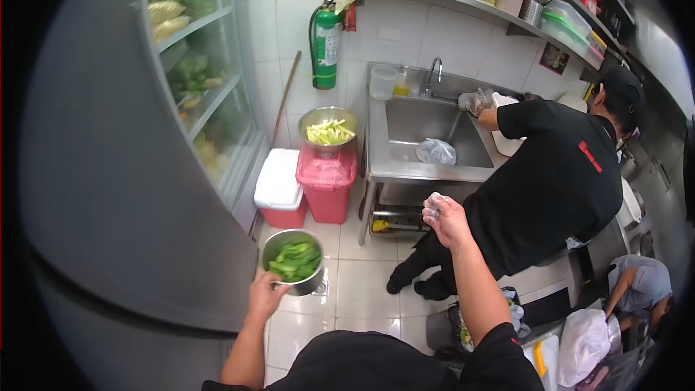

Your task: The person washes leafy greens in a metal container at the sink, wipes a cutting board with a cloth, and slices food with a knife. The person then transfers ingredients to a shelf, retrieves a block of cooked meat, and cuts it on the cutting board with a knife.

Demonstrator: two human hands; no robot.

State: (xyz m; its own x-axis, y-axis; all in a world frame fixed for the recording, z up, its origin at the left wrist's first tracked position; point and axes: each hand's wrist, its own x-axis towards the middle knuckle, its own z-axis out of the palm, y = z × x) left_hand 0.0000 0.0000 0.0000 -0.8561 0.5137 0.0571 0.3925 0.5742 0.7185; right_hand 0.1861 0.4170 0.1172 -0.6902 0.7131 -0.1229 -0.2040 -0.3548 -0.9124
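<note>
In the head view my left hand (265, 294) is closed on the edge of a deep metal pot (317, 284). Bright green leafy vegetables (295, 259) lie inside the pot. My right hand (447, 221) is raised in front of the sink, fingers curled in, with white stuff on them. What it holds, if anything, is hidden in the fist. A metal bowl (308, 137) with pale cut vegetable sticks (329, 132) rests on a pink bin (329, 192), beyond the pot.
A tall fridge (145, 246) stands close on my left. A co-worker in black (550, 166) leans over the counter beside the steel sink (405, 119). Another person (641, 286) bends at the lower right. A white-lidded cooler (279, 181) stands beside the pink bin.
</note>
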